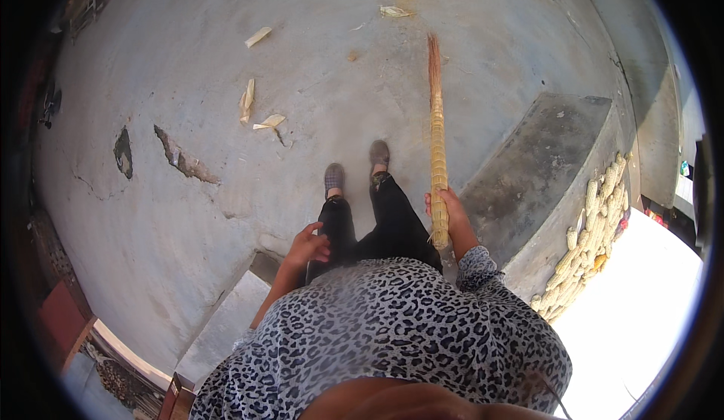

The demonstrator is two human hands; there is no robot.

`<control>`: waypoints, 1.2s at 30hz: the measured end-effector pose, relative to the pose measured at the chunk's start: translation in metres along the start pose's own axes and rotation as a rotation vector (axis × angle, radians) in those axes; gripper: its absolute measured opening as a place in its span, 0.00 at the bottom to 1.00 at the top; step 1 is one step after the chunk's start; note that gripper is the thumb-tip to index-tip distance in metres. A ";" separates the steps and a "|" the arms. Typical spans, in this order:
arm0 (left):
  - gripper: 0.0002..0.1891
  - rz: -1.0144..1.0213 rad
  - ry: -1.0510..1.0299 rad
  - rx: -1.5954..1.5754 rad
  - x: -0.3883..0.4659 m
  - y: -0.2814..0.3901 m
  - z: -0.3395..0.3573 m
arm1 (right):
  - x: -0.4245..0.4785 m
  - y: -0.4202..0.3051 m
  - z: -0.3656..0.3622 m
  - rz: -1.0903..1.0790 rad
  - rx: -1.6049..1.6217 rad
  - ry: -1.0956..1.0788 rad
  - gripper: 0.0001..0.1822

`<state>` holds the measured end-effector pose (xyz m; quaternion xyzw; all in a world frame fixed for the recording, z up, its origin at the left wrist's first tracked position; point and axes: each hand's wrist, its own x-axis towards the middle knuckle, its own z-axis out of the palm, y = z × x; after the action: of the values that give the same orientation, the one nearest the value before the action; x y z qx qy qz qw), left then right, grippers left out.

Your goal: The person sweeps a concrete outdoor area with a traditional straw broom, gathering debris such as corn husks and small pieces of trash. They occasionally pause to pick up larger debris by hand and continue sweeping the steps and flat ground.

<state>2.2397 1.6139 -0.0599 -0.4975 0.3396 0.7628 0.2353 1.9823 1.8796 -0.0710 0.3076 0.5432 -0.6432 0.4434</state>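
Note:
My right hand (451,208) grips a straw hand broom (438,154) near the lower end of its bound yellow handle. The broom's reddish bristle tip points away from me over the grey concrete floor (339,103); whether it touches the floor I cannot tell. My left hand (310,246) holds nothing, its fingers loosely bent and apart beside my left thigh. On the floor ahead to the left lie dry corn husks, one long husk (247,101) beside a shorter husk (270,122). Farther off are another husk (258,36) and a pale husk (396,11).
To my right stands a low concrete ledge (531,148), with several corn cobs (588,239) piled along its outer side. A broken hollow (181,157) and a smaller hole (123,153) mark the floor at left. Behind my left arm is a concrete block (232,312).

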 end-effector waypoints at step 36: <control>0.25 -0.045 0.053 0.459 0.109 0.227 0.080 | 0.121 -0.217 -0.081 0.077 0.509 0.257 0.12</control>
<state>1.9906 1.5267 -0.0741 -0.4581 0.4990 0.6470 0.3501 1.7284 1.9330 -0.1025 0.5085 0.4039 -0.6972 0.3037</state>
